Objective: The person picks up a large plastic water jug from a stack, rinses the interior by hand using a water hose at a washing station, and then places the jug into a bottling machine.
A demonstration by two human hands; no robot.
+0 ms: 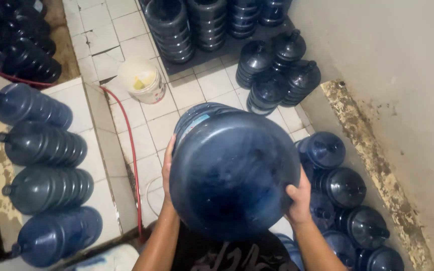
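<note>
— Head view: what is seen underfoot and around?

— A floor (141, 135) of pale square tiles is shown, stained along the grout. At the right a plain grey wall (393, 60) is met by a worn, blotched concrete ledge (372, 160).

— And at the left?

— A raised tiled bench (101, 145) is seen, its top discoloured. Four blue water jugs (46, 150) are laid on their sides along it, necks toward the left edge. A red hose (132, 150) is run down the floor beside the bench's right edge.

— What is held?

— A large blue jug (232, 170) is held in the air above the floor, its base turned toward the camera. It is grasped on both flanks: the left hand (167, 173) is pressed flat on one side, and the right hand (300, 198) is curled round the lower rim on the other, fingers (293, 190) clenched on it.

— What else is set on the floor?

— A white bucket (142, 80) is stood near the bench's far corner. Upright dark jugs (277, 65) are clustered beyond it, and stacked ones (192, 25) are ranked at the back. More jugs (347, 200) are packed along the ledge at the right.
</note>
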